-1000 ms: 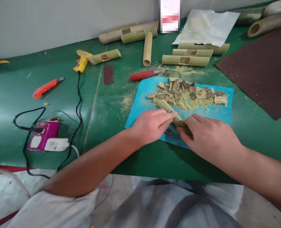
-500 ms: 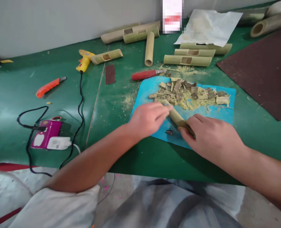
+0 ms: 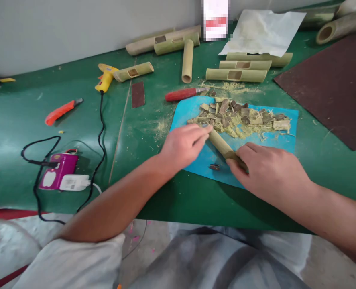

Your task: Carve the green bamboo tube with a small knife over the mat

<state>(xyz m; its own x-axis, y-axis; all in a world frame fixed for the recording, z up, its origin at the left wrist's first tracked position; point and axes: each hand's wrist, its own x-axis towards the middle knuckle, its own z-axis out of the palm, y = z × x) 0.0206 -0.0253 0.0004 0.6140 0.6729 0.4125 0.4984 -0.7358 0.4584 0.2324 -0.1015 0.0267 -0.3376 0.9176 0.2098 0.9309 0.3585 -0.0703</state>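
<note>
A bamboo tube (image 3: pixel 222 144) lies slanted over a blue sheet (image 3: pixel 196 162). My right hand (image 3: pixel 271 170) is wrapped around its near end, with thumb and fingers closed on it. At the tube's far end, my left hand (image 3: pixel 185 144) has its fingers pressed together against the bamboo. Anything pinched under those fingertips is hidden. Bamboo chips and pale shavings (image 3: pixel 241 120) are heaped on the sheet just beyond both hands. A small dark chip (image 3: pixel 214 167) lies left of the tube.
A red-handled knife (image 3: pixel 182 94) lies behind the sheet. Cut bamboo tubes (image 3: pixel 250 76) line the back, near a white paper (image 3: pixel 262 30). Leftward are a yellow glue gun (image 3: pixel 105 78), an orange cutter (image 3: pixel 60 112) and a purple power box (image 3: pixel 59 170) with cables. A brown sheet (image 3: pixel 331 88) lies right.
My left hand has slid along the bamboo tube, leftward and slightly away from me, to its far end. The right hand keeps its hold; the view has shifted slightly.
</note>
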